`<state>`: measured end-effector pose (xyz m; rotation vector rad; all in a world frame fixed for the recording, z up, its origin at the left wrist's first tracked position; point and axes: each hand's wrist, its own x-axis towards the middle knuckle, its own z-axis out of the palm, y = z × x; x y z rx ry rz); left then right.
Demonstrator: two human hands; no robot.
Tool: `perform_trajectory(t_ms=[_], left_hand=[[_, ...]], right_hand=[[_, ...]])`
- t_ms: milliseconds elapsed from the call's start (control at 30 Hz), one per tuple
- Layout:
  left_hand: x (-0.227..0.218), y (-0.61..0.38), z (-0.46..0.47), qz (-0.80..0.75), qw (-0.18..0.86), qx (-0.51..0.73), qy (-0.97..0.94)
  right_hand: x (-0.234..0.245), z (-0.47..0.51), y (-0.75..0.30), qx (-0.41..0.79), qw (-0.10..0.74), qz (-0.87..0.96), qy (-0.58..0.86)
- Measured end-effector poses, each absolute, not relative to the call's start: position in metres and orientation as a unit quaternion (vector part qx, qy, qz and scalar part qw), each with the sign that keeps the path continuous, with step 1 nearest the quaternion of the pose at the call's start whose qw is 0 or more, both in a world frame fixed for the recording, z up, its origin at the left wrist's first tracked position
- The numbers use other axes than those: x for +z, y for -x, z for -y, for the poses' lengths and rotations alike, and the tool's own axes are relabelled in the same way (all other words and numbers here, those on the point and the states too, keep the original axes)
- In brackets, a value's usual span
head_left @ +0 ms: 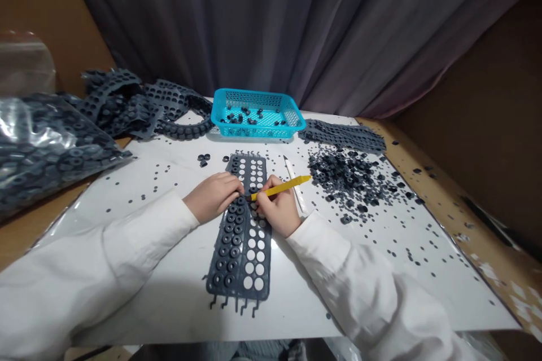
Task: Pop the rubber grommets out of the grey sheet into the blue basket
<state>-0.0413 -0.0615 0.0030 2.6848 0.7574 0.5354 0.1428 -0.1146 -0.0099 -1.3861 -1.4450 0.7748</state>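
Observation:
A dark rubber sheet [243, 254] lies lengthwise on the white table cover, its left rows filled with small ring-shaped parts and many right-hand holes bare. My right hand [278, 206] is closed round a yellow pen-like tool [288, 185], whose tip points left at the middle of the sheet. Across from it, my left hand [215, 196] rests on the sheet's left edge, fingers bent together near the tool tip. Whether those fingers pinch a rubber part is hidden. A white pen-like tool [293, 183] lies just beyond my right hand.
Behind the sheet stands a turquoise basket [258, 131] with several black bits. A pile of loose black pieces [347, 177] spreads at right, before stacked rubber sheets [345, 134]. At left are a plastic bag of rings [55, 152] and curled, punched sheets [127, 102].

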Motion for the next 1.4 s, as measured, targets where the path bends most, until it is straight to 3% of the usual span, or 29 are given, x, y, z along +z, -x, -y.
perform_trajectory(t_ms=[267, 1200, 1400], left_hand=[[-0.001, 0.044, 0.065, -0.348, 0.272, 0.236, -0.865], [0.001, 0.042, 0.063, -0.420, 0.395, 0.243, -0.780], [0.007, 0.044, 0.064, -0.405, 0.414, 0.222, -0.785]], right_hand=[[-0.011, 0.114, -0.143, 0.331, 0.474, 0.587, 0.566], [-0.007, 0.122, -0.145, 0.342, 0.473, 0.608, 0.538], [0.002, 0.133, -0.150, 0.252, 0.433, 0.719, 0.481]])
